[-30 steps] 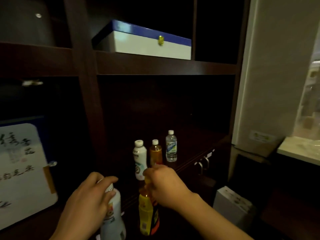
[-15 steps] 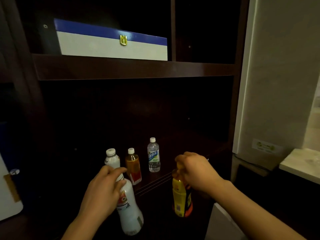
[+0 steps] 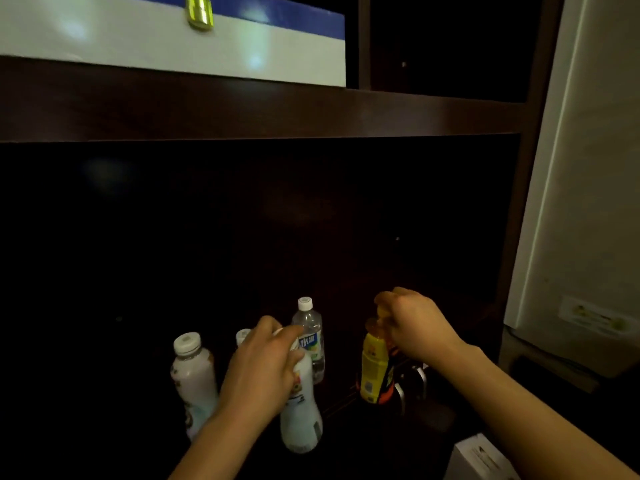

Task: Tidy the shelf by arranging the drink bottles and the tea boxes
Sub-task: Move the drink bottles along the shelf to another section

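My left hand [image 3: 263, 372] grips the top of a white milky bottle [image 3: 302, 410] low in front of the dark shelf. My right hand [image 3: 415, 323] holds a yellow drink bottle [image 3: 374, 368] by its neck. To the left stands another white bottle [image 3: 194, 379]. A clear water bottle [image 3: 310, 334] stands behind my left hand. A further cap [image 3: 242, 336] peeks out behind my left fingers; its bottle is hidden. A white tea box with a blue lid [image 3: 173, 39] and brass clasp sits on the upper shelf.
A dark wooden shelf board [image 3: 311, 112] runs across above the bottles. A pale wall panel [image 3: 588, 168] stands at the right. A white box corner [image 3: 481, 459] shows at the bottom right. Metal handles [image 3: 415, 379] sit just right of the yellow bottle.
Both hands have carried their bottles forward and up toward the shelf. The view has moved closer, so the tea box and shelf board now fill the top.
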